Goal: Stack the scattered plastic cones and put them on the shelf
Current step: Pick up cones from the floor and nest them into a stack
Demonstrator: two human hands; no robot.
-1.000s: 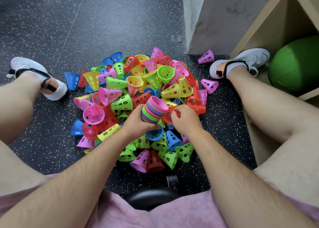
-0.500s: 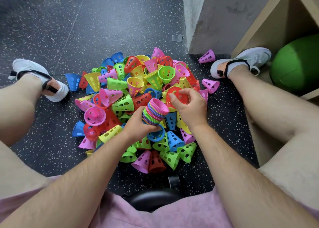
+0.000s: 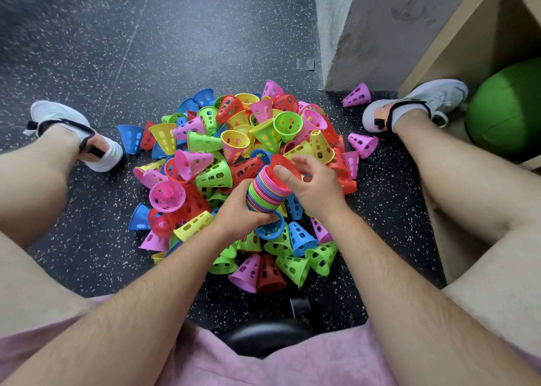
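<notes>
A heap of perforated plastic cones (image 3: 234, 157) in pink, red, yellow, green and blue lies on the dark speckled floor between my legs. My left hand (image 3: 243, 210) grips a nested stack of many-coloured cones (image 3: 265, 194) from below, holding it tilted above the heap. My right hand (image 3: 313, 183) pinches a red cone (image 3: 281, 162) by its rim and has it seated on the stack's open top. One pink cone (image 3: 356, 95) lies apart by the wall. The wooden shelf (image 3: 468, 37) stands at the right.
A grey concrete pillar (image 3: 366, 28) rises behind the heap. A green ball (image 3: 509, 113) sits in the shelf's lower compartment. My feet in white shoes (image 3: 73, 134) flank the heap. A black stool seat and castor (image 3: 298, 306) sit below my hands.
My right hand picked a red cone out of the heap, carried it left and pushed it onto the top of the stack. My left hand kept the stack nearly still.
</notes>
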